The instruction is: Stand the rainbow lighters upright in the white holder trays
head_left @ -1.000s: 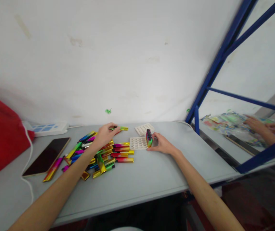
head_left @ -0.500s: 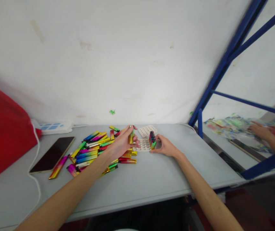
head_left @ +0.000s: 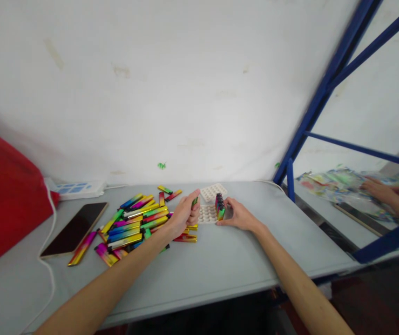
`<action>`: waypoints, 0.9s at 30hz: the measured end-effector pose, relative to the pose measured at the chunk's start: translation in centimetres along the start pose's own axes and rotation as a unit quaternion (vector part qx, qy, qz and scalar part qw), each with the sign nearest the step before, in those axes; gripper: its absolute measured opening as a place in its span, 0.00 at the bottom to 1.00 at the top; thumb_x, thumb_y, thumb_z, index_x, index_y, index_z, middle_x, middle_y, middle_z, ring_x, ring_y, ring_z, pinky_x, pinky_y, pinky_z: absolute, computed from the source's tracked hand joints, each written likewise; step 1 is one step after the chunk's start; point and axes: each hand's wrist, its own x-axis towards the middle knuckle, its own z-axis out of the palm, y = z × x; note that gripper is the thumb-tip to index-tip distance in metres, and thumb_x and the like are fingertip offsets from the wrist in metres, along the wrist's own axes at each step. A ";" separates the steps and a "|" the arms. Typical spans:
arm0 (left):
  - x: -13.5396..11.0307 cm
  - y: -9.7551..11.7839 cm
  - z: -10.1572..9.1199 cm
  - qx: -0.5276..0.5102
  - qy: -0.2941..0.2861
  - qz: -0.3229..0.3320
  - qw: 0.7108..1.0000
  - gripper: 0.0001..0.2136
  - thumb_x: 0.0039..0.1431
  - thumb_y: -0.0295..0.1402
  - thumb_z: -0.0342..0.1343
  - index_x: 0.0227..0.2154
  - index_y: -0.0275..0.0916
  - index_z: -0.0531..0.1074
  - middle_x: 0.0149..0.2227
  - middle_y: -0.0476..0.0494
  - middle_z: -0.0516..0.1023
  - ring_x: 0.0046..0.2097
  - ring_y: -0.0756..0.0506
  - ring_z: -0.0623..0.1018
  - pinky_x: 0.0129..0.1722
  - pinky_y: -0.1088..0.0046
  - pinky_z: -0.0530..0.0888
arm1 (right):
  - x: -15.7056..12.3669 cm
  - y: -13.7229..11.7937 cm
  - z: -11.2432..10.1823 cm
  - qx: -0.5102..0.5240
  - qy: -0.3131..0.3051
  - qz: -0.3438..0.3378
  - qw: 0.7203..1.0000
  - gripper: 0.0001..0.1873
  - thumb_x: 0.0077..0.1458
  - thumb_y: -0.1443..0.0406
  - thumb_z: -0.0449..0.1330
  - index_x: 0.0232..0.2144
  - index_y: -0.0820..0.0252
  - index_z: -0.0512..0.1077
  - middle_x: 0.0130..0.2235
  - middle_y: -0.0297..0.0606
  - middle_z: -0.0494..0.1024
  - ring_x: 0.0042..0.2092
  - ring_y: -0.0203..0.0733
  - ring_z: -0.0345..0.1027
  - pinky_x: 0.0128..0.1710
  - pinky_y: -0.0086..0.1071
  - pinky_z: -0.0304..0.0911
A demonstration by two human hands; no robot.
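Note:
In the head view my left hand [head_left: 185, 213] is closed around a green-and-gold lighter [head_left: 194, 202], mostly covered by the fingers. It is just left of a white tray [head_left: 207, 214] with rows of small holes. A short row of shiny lighters [head_left: 219, 207] stands upright along the tray's right side. My right hand [head_left: 237, 215] cups that row from the right, thumb at its near end and index finger toward the far end. To the left, partly behind my left forearm, lies a loose heap of metallic lighters [head_left: 132, 228] in many colours.
A second white tray [head_left: 213, 191] lies behind the first, near the wall. At the left are a phone [head_left: 75, 230], a power strip [head_left: 79, 189], a white cable and a red bag [head_left: 7, 200]. A blue metal frame [head_left: 304, 125] rises at the right; beyond it, another person's hands [head_left: 382, 190] work.
My left hand has turned and closed more tightly, so the lighter that stood upright in its fingers is now mostly hidden. My right hand remains at the row of lighters.

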 end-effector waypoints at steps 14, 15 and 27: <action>0.6 -0.9 -1.0 0.078 0.054 0.021 0.995 0.21 0.57 0.52 0.57 0.23 0.42 0.59 0.15 0.60 0.52 0.14 0.56 0.51 0.12 0.81 0.52 | -0.1 -0.2 -0.2 -0.004 -0.010 0.014 1.000 0.31 0.42 0.47 0.73 0.39 0.58 0.66 0.40 0.35 0.73 0.39 0.42 0.63 0.41 0.34 0.59; 0.6 -0.8 -1.1 0.082 0.041 0.026 0.995 0.21 0.57 0.53 0.57 0.24 0.41 0.59 0.16 0.59 0.54 0.14 0.55 0.54 0.12 0.80 0.55 | -0.1 -0.2 -0.2 -0.005 -0.009 0.014 1.000 0.32 0.42 0.47 0.73 0.39 0.58 0.66 0.40 0.35 0.72 0.39 0.42 0.63 0.40 0.34 0.59; 2.4 0.1 -0.6 0.129 0.034 0.016 0.991 0.14 0.60 0.46 0.56 0.34 0.43 0.60 0.28 0.57 0.66 0.16 0.57 0.54 0.14 0.80 0.57 | 0.0 -0.3 -0.2 -0.008 -0.006 0.009 1.000 0.32 0.42 0.47 0.73 0.40 0.58 0.65 0.40 0.36 0.72 0.39 0.42 0.63 0.41 0.34 0.60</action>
